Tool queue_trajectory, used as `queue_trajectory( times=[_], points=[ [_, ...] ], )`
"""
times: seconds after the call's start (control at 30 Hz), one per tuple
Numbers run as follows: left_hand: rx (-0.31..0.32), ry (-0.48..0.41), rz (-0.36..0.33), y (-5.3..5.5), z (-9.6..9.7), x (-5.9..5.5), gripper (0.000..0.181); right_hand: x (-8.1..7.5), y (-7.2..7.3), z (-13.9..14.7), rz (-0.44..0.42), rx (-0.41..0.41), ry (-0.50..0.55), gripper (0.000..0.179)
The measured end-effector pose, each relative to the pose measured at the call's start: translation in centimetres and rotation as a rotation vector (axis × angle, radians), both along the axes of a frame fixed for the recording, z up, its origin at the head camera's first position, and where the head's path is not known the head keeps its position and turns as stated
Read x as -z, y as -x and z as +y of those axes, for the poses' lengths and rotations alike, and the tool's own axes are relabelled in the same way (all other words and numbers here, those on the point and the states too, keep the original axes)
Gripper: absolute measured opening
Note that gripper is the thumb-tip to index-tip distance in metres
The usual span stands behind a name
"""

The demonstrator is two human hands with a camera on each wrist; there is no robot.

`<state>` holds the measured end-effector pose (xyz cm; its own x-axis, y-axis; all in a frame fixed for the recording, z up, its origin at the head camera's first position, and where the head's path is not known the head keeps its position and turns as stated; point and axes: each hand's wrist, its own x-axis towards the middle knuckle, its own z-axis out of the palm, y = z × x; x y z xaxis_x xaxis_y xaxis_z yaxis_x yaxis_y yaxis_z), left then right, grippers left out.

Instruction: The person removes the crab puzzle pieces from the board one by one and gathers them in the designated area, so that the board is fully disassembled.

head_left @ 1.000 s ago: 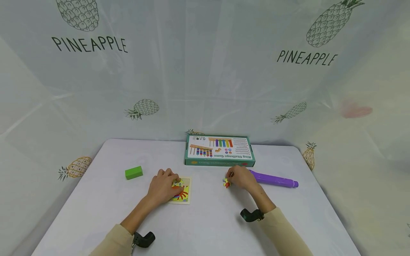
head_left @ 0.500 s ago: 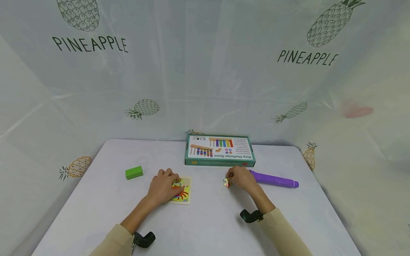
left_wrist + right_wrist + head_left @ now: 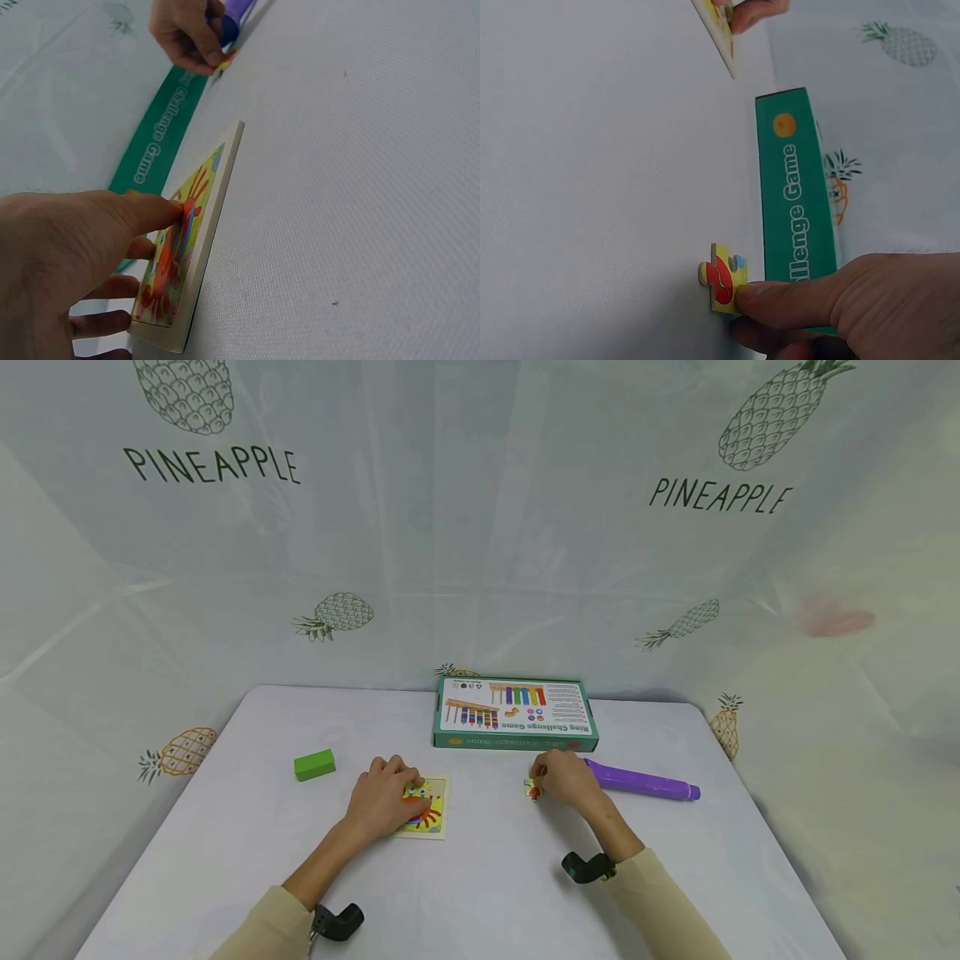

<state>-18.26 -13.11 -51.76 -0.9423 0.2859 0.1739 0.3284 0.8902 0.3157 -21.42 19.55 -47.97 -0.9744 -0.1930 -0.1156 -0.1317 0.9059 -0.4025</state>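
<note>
A small wooden jigsaw puzzle [image 3: 435, 810] with a red crab picture lies in a pale frame on the table. My left hand [image 3: 384, 797] holds it from the left, thumb pressed on the picture and fingers bent down at its edge. Part of the picture is hidden beneath that hand. Farther right, my right hand [image 3: 566, 777] pinches a puzzle piece [image 3: 724, 281] between thumb and fingers. That piece is yellow with a red shape, a bit of blue and a rounded knob; its far end is covered by the fingertips.
A green game box [image 3: 516, 742] lies behind the hands. Just right of the right hand is a purple tube-like object [image 3: 645, 782]. A green block [image 3: 314, 765] sits at the left. Behind the white table [image 3: 480, 893] hangs a pineapple-print sheet [image 3: 480, 527].
The puzzle piece in my right fingers has tipped slightly, and its red part shows again. Both hands stay in place.
</note>
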Motion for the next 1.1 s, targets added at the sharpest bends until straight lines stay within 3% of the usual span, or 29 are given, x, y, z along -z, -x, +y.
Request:
queue_trajectory(
  times=[0.7, 1.1],
  points=[
    [0.004, -0.019, 0.002, -0.03, -0.07, -0.13, 0.03, 0.24, -0.04, -0.16, -0.019, 0.009, 0.021, 0.004],
    [0.022, -0.016, -0.017, 0.2, -0.43, 0.34, 0.03, 0.53, 0.14, -0.12, -0.011, 0.022, 0.019, 0.005]
  ],
)
